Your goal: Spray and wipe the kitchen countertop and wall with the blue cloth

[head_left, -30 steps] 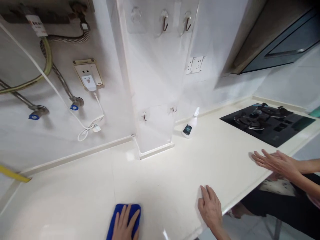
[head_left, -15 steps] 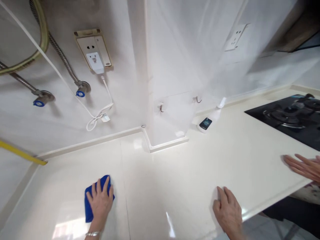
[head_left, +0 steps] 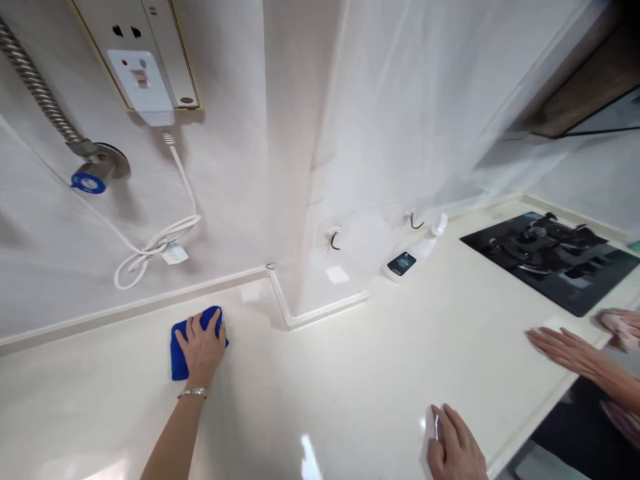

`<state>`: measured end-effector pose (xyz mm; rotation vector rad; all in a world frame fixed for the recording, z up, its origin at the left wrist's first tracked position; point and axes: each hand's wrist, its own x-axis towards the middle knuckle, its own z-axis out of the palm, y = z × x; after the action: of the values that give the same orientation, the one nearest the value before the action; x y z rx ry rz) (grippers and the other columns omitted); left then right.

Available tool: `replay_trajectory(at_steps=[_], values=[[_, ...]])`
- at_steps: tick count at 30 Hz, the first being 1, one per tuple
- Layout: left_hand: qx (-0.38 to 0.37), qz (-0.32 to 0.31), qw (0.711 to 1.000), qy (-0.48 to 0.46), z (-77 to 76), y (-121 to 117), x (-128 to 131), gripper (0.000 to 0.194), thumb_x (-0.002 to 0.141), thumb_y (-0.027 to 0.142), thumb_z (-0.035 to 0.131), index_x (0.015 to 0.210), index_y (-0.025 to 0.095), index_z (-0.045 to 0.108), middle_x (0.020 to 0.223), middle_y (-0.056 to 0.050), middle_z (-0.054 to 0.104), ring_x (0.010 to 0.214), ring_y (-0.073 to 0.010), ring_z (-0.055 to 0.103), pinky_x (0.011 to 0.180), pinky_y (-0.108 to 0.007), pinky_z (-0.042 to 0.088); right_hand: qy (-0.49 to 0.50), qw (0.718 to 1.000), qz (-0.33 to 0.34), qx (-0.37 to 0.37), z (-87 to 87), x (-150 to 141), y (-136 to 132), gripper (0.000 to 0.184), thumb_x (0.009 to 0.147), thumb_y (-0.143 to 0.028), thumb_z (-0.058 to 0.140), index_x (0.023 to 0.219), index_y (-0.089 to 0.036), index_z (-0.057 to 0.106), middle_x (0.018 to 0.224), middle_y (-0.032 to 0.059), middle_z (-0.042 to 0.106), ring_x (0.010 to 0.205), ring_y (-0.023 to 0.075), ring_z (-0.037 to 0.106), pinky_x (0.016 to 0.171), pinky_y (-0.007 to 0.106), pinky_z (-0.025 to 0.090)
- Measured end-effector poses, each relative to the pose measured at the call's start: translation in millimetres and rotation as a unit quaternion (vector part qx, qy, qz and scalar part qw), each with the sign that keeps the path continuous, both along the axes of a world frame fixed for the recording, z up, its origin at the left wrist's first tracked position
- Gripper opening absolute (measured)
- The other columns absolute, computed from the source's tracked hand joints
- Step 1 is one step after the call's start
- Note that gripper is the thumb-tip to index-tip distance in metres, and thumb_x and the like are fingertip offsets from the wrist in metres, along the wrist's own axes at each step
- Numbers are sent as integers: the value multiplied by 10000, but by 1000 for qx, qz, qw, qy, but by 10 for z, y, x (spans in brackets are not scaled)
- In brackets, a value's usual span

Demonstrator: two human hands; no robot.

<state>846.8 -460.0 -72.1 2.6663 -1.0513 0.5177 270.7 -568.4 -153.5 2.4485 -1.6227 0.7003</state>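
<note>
Blue cloth (head_left: 179, 361) directly under left hand (head_left: 203, 348), fingers wide; long axis unclear. Right hand (head_left: 456, 448) well rightward on counter (head_left: 357, 377), loosely extended.

The head-worn camera looks forward and down, at close range, over counter (head_left: 390, 360) and wall (head_left: 230, 167)

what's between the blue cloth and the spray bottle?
In the head view, the jutting corner of the wall column and its raised edging, plus countertop, lie between the blue cloth and the spray bottle.
</note>
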Motion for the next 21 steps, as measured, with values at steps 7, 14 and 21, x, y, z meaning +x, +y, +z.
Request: replay_trajectory(at_steps=[7,14,21], values=[[-19,18,1000,-2,-7,-469,404,484,978,433,325,1331,270,612,1348,-187,528,1334,-359,426,1138,-665,230,2,1000,9,0,-84,-41,-31,554,879,-260,409,1431,-226,447,1437,145,503,1261,374,543,968,539,502],[23,11,999,27,32,-516,394,508,970,444,316,1379,278,567,1424,-185,511,1365,-376,401,1130,-683,238,-14,1000,14,0,-26,57,-9,626,900,-220,410,1518,-255,317,1491,139,436,1363,363,444,1033,549,463],[63,-127,989,41,64,-1026,-529,488,959,390,355,1389,285,561,1525,-112,490,1432,-358,348,1183,-664,194,-36,999,-5,13,87,181,4,642,888,-162,403,1517,-238,297,1487,143,430,1392,331,403,1081,542,432]])
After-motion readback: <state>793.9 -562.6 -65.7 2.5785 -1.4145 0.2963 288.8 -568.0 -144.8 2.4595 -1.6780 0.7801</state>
